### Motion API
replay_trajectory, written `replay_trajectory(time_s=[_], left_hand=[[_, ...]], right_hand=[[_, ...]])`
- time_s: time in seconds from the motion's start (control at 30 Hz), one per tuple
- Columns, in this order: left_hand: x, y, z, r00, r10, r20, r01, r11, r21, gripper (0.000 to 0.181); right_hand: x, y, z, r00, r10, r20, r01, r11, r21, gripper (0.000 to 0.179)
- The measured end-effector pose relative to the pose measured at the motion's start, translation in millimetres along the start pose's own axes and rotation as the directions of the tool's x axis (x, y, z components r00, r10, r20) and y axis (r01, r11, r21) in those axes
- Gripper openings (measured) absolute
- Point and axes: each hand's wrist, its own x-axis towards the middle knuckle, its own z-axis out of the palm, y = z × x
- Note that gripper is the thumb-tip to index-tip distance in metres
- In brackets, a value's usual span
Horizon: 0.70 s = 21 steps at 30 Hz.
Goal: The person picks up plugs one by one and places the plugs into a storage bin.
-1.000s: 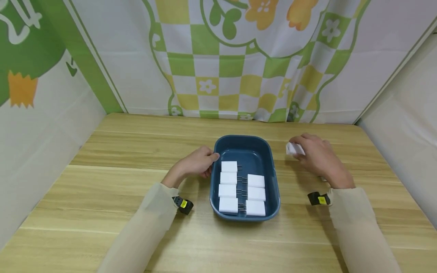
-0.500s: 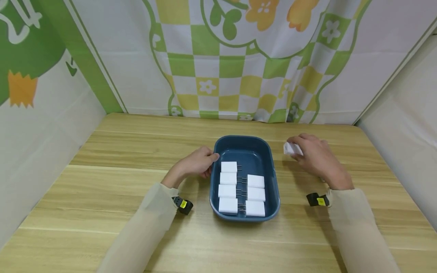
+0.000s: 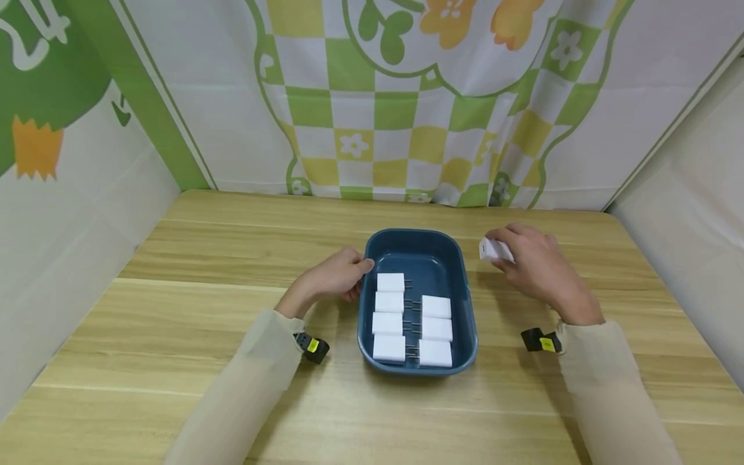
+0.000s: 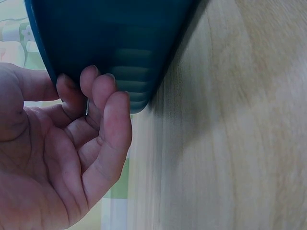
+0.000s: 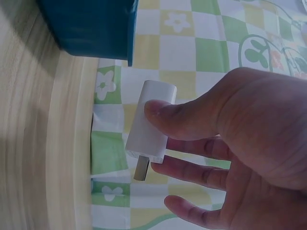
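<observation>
Right-hand grip: narrow, holding one white charger between thumb and fingers; the thumb lies across its broad face.
Held charger: to the right of the blue tray, apart from it and above the table; a metal prong sticks out of one end, and a small slot shows in the other, which faces the tray.
Left-hand grip: holding the blue tray at its left side, thumb over the rim, the other fingers curled against the outside wall.
Blue tray: upright on the table, its long sides running away from the person.
Left column: four white chargers inside the tray, side by side, prongs pointing right.
Right column: three white chargers, prongs pointing left toward the left column; the tray's far end is bare floor.
Wrists: a black device with a yellow label on each, left and right, beside pale sleeves.
Table: light wood grain.
Behind the table: a curtain with green, yellow and white checks and flowers.
</observation>
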Motion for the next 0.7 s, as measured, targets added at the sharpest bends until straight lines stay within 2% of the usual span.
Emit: replay_trajectory(time_s=[0.47, 0.7], left_hand=[[-1.4, -0.2, 0.9, 1.000, -0.018, -0.008, 0.018, 1.000, 0.001, 0.046], [-0.2, 0.4, 1.2, 1.000, -0.011, -0.012, 0.012, 1.000, 0.014, 0.046]], right_hand=[[1.0, -11, -4, 1.000, -0.015, -0.013, 0.015, 1.000, 0.003, 0.038], [0.1, -14, -6, 0.998, -0.040, -0.043, 0.041, 0.999, 0.010, 0.037]])
